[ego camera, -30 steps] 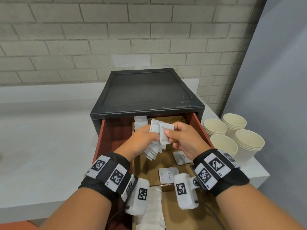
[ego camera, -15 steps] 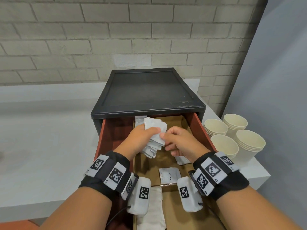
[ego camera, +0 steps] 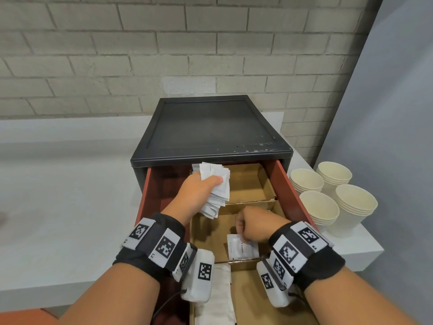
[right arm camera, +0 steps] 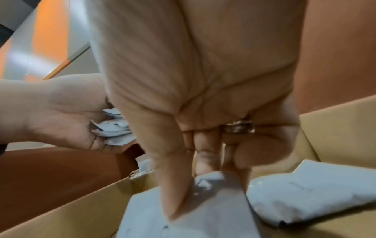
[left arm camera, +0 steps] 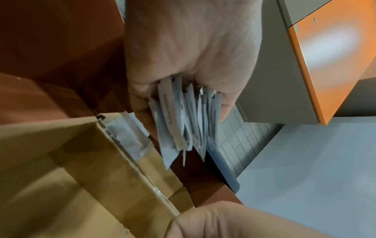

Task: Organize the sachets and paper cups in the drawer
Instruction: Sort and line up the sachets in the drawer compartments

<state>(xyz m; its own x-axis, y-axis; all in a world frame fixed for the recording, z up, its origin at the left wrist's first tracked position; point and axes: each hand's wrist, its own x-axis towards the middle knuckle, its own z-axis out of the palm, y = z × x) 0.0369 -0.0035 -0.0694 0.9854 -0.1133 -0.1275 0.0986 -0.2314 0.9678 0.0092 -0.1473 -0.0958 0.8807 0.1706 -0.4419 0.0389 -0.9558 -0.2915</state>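
White desk [ego camera: 70,207] along a brick wall. Black cabinet [ego camera: 210,130] at the desk's rear right, its red drawer [ego camera: 284,184] pulled open toward the front edge. Cardboard dividers [ego camera: 248,204] splitting the drawer into compartments. Four stacks of paper cups [ego camera: 328,198] on the desk's right edge, just beside the drawer, outside it. Left hand [ego camera: 199,191] curled round a thick bundle of sachets [ego camera: 216,191], held over the drawer's rear left compartment; sachet edges fanned out below the palm in the left wrist view. Right hand [ego camera: 254,226] down in the middle compartment, thumb and fingers [right arm camera: 175,193] pinching one loose sachet [ego camera: 242,246] lying flat on the cardboard floor. Second loose sachet [right arm camera: 311,193] just beside it.
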